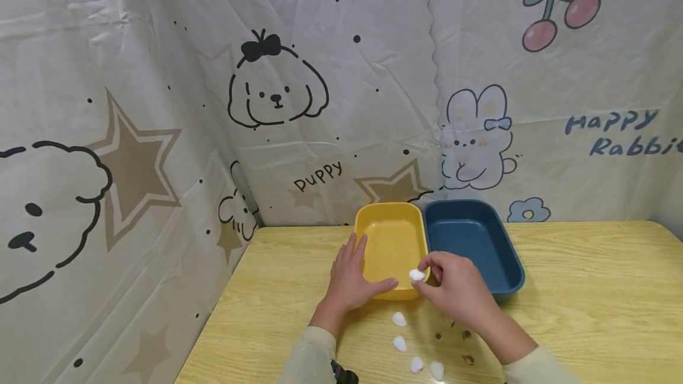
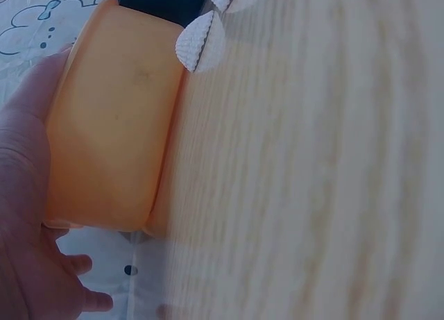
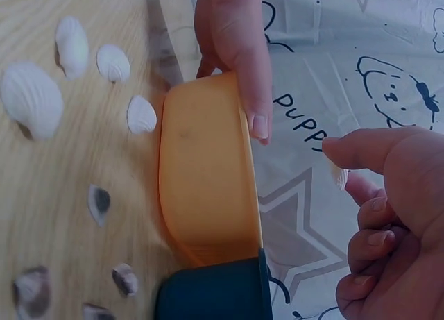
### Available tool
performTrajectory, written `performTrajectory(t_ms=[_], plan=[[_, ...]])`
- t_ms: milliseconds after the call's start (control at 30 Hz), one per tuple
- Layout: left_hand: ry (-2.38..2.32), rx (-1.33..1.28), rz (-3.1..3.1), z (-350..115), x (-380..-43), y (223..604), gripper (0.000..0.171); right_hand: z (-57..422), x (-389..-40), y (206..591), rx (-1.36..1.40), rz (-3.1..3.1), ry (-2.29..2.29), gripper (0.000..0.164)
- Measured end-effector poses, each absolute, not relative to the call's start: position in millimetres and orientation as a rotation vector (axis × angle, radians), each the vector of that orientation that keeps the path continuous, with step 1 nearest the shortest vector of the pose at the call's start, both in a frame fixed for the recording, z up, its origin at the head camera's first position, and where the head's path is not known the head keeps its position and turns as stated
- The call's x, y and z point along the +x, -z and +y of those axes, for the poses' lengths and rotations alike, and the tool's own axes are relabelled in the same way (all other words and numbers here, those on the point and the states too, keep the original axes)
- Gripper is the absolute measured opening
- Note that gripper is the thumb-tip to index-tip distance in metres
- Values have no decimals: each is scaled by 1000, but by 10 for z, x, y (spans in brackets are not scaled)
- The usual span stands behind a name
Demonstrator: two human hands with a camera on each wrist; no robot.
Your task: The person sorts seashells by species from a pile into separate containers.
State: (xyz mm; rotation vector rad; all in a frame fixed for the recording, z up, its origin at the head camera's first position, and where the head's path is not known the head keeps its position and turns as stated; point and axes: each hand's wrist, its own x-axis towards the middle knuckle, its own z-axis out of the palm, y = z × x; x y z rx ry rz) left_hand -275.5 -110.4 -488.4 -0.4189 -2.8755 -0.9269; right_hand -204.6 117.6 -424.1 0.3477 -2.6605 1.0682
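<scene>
In the head view my right hand (image 1: 460,290) pinches a white seashell (image 1: 417,275) between thumb and forefinger, over the near right corner of the yellow tray (image 1: 392,298). The right wrist view shows the shell (image 3: 338,175) mostly covered by the fingertips, with the other fingers curled in. My left hand (image 1: 349,282) rests on the tray's near left corner, its fingers spread along the left side and its thumb lying straight over the front rim. The tray's inside looks bare in the head view.
A dark blue tray (image 1: 513,259) stands against the yellow one's right side. Several white shells, one a ribbed shell (image 1: 399,319), lie on the wooden table (image 1: 277,319) in front. Small dark shells (image 1: 468,360) lie right of them. A printed curtain (image 1: 341,76) hangs behind.
</scene>
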Motion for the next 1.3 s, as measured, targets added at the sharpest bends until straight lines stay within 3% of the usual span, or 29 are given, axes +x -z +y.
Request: performTrajectory(t_ms=[1300], plan=[[917,-423,-2892,-1108,-2775,4889,116,1145,-2684,4285,316,-2521,-1119,23]])
